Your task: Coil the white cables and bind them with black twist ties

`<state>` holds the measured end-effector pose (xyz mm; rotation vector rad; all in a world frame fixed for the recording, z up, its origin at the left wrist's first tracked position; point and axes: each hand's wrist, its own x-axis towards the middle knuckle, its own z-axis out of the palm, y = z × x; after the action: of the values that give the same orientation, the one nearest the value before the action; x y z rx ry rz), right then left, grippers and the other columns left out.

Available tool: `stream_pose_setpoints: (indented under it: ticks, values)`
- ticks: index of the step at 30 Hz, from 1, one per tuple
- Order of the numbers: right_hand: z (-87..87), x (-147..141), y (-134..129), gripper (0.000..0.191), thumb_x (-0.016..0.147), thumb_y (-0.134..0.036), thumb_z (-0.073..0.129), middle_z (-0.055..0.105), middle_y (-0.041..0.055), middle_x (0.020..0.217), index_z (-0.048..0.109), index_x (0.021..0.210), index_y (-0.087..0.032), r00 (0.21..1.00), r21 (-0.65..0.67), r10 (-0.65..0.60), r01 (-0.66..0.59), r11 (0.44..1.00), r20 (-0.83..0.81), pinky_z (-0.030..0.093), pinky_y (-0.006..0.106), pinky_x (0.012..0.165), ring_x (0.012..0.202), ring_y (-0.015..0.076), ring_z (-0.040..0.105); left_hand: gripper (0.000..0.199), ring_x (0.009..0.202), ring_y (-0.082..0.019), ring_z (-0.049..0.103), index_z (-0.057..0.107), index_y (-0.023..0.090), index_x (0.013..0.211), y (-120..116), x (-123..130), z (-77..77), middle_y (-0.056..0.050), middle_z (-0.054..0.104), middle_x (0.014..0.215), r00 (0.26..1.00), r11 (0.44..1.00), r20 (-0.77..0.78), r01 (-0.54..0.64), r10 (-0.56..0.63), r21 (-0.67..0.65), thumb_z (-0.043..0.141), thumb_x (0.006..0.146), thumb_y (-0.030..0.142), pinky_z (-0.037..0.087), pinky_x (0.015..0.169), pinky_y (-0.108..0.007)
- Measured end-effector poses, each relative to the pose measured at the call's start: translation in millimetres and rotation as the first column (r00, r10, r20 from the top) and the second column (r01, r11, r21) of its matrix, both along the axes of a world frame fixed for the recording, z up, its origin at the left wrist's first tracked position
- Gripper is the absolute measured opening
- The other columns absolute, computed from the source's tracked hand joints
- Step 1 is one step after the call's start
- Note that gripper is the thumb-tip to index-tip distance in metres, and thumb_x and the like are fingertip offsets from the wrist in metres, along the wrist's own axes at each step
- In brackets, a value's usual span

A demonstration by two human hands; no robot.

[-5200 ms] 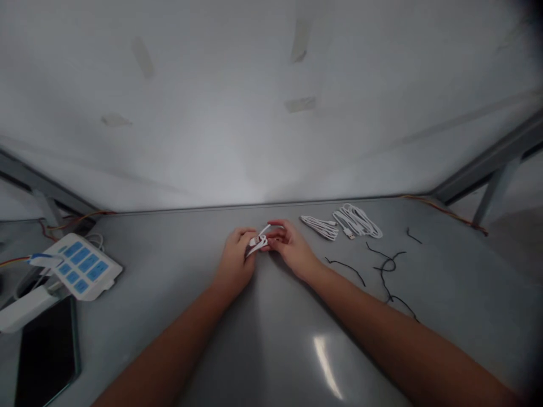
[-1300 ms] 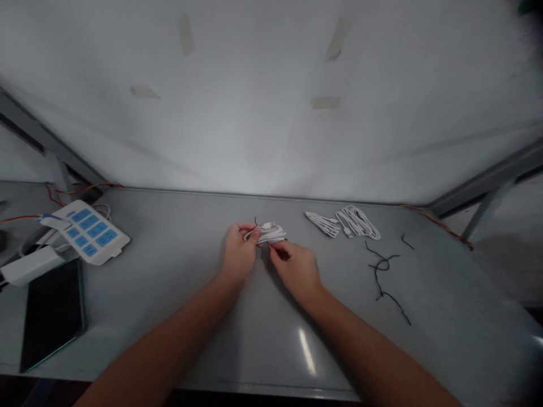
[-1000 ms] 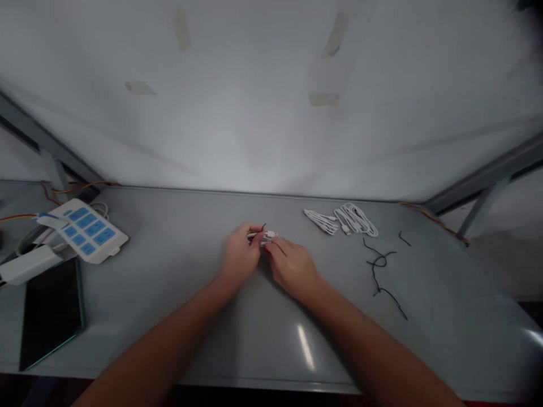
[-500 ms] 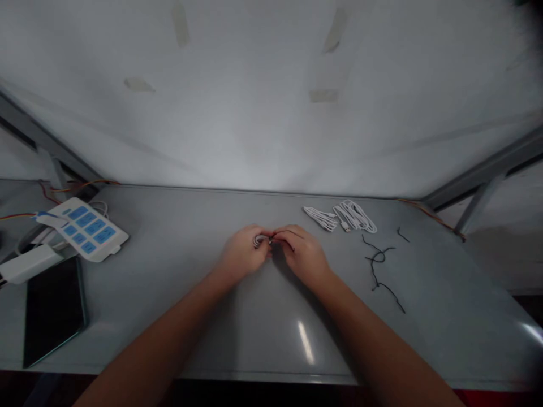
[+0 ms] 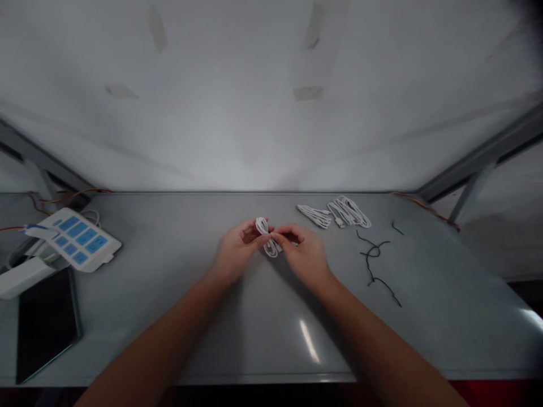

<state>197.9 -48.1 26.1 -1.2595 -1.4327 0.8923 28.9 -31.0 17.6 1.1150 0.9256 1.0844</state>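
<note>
A coiled white cable (image 5: pixel 270 247) is held between both hands over the middle of the table, pinched in at its waist with loops above and below. My left hand (image 5: pixel 238 249) grips it from the left, thumb pressed near the middle. My right hand (image 5: pixel 303 251) pinches at the same narrow spot from the right; whether a tie is in those fingertips is too small to tell. To the right lie two bundled white cables, one slim (image 5: pixel 314 216) and one wider (image 5: pixel 350 212) with a USB plug. Several black twist ties (image 5: pixel 373 251) lie nearer me on that side.
At the left, a white power strip (image 5: pixel 80 237) with blue socket faces stands beside a white adapter (image 5: pixel 27 276) and a dark tablet (image 5: pixel 48 322). The grey table (image 5: pixel 203 339) ends at a pale wall (image 5: pixel 237 130) with tape pieces. Metal braces flank both sides.
The cable bundle has turned in my hands, so its loops now show above and below the pinched middle. My fingers have shifted around it. The head view has moved slightly.
</note>
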Motion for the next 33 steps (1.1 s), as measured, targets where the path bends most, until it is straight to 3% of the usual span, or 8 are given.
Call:
stream_pose_setpoints:
  ticks: [6, 9, 12, 15, 18, 21, 24, 33]
  values:
    - [10.0, 16.2, 8.5, 0.024, 0.075, -0.042, 0.081, 0.076, 0.0048, 0.073, 0.076, 0.079, -0.019, 0.932, -0.27, 0.2, -0.285, 0.92, -0.303, 0.057, 0.034, 0.071, 0.068, 0.0179, 0.069, 0.036, 0.098, -0.023, 0.071, 0.071, 0.017, 0.114, 0.3, -7.7, 12.9, -0.01, 0.075, 0.108, 0.974, 0.976, -0.171, 0.172, -0.148, 0.133, 0.076, 0.086, 0.039, 0.056, 0.089, -0.035]
    - [11.6, 21.5, 11.1, 0.031, 0.073, -0.045, 0.085, 0.073, 0.0039, 0.069, 0.073, 0.079, -0.018, 0.878, -0.308, 0.266, -0.401, 0.863, -0.397, 0.056, 0.032, 0.067, 0.064, 0.0159, 0.067, 0.033, 0.092, -0.021, 0.07, 0.072, 0.015, 0.106, -0.8, -9.0, 20.6, -0.009, 0.073, 0.102, 0.961, 0.962, -0.169, 0.24, -0.218, 0.128, 0.076, 0.086, 0.041, 0.056, 0.084, -0.033]
    - [7.3, 22.0, 13.1, 0.032, 0.075, -0.047, 0.083, 0.071, 0.0021, 0.067, 0.07, 0.08, -0.018, 0.86, -0.292, 0.285, -0.427, 0.856, -0.423, 0.054, 0.03, 0.063, 0.062, 0.0148, 0.065, 0.035, 0.09, -0.022, 0.071, 0.073, 0.015, 0.105, -0.3, -10.3, 22.7, -0.01, 0.074, 0.098, 0.946, 0.953, -0.144, 0.299, -0.29, 0.049, 0.076, 0.086, 0.044, 0.055, 0.084, -0.035]
    - [2.6, 20.2, 14.0, 0.025, 0.082, -0.043, 0.077, 0.067, 0.0004, 0.068, 0.069, 0.083, -0.02, 0.921, -0.191, 0.284, -0.339, 0.921, -0.266, 0.052, 0.03, 0.061, 0.061, 0.0146, 0.061, 0.039, 0.093, -0.023, 0.071, 0.074, 0.017, 0.107, 3.1, -12.9, 17.5, -0.01, 0.075, 0.098, 0.963, 0.968, -0.091, 0.25, -0.252, -0.029, 0.081, 0.082, 0.046, 0.055, 0.084, -0.035]
    - [2.5, 18.0, 11.9, 0.011, 0.089, -0.032, 0.07, 0.069, 0.0034, 0.082, 0.076, 0.091, -0.022, 0.977, 0.056, 0.206, -0.209, 0.976, 0.048, 0.053, 0.031, 0.066, 0.073, 0.0168, 0.062, 0.041, 0.097, -0.022, 0.07, 0.075, 0.018, 0.107, 7.7, -16.1, 11.3, -0.009, 0.075, 0.103, 0.988, 0.979, 0.013, 0.152, -0.152, -0.135, 0.086, 0.075, 0.041, 0.054, 0.086, -0.033]
    - [4.3, 14.7, 7.7, 0.017, 0.092, -0.026, 0.067, 0.071, 0.0055, 0.1, 0.079, 0.104, -0.028, 0.967, 0.282, 0.108, -0.173, 0.944, 0.23, 0.057, 0.035, 0.077, 0.088, 0.0192, 0.066, 0.037, 0.094, -0.019, 0.07, 0.076, 0.018, 0.104, 9.9, -17.8, 10.0, -0.009, 0.075, 0.103, 0.984, 0.958, 0.11, 0.164, -0.141, -0.237, 0.088, 0.073, 0.035, 0.054, 0.087, -0.031]
    - [3.1, 11.1, 4.1, 0.019, 0.095, -0.023, 0.066, 0.073, 0.0051, 0.105, 0.079, 0.108, -0.03, 0.956, 0.407, 0.076, -0.192, 0.893, 0.283, 0.057, 0.037, 0.086, 0.096, 0.02, 0.068, 0.034, 0.093, -0.018, 0.069, 0.077, 0.017, 0.101, 9.0, -17.6, 12.7, -0.009, 0.074, 0.105, 0.969, 0.928, 0.165, 0.228, -0.186, -0.295, 0.088, 0.074, 0.034, 0.054, 0.087, -0.03]
    - [2.0, 11.8, -2.1, 0.016, 0.099, -0.022, 0.057, 0.07, 0.0069, 0.09, 0.072, 0.096, -0.023, 0.908, 0.438, 0.038, -0.238, 0.867, 0.417, 0.055, 0.037, 0.079, 0.086, 0.021, 0.065, 0.033, 0.077, -0.016, 0.065, 0.078, 0.016, 0.094, 4.0, -17.1, 18.2, -0.008, 0.074, 0.09, 0.927, 0.845, 0.188, 0.373, -0.323, -0.384, 0.09, 0.072, 0.038, 0.054, 0.078, -0.03]
